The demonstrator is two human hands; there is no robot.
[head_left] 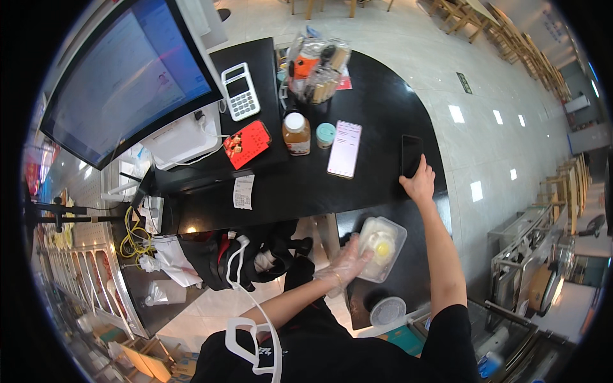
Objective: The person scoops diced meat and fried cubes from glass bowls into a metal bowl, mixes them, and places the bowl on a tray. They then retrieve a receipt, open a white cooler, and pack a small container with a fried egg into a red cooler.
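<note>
My left hand (344, 263), in a clear disposable glove, grips the left side of a clear plastic food container (397, 246) on the black counter. Inside the container lies a fried egg (383, 249) with a yellow yolk, over pale food that I cannot make out. My right hand (419, 184) is bare and reaches farther forward. Its fingers close on the near end of a black smartphone (412, 151), which lies by the counter's right edge. A round translucent lid (387, 311) rests on the counter nearer to me, below the container.
Another phone with a lit screen (345, 149) lies beside a small turquoise-lidded jar (325, 135) and a white-capped jar (296, 134). Farther left are a red packet (247, 144), a receipt (243, 191), a card terminal (240, 91) and a large monitor (133, 76). A plastic-wrapped bundle (316, 69) stands behind.
</note>
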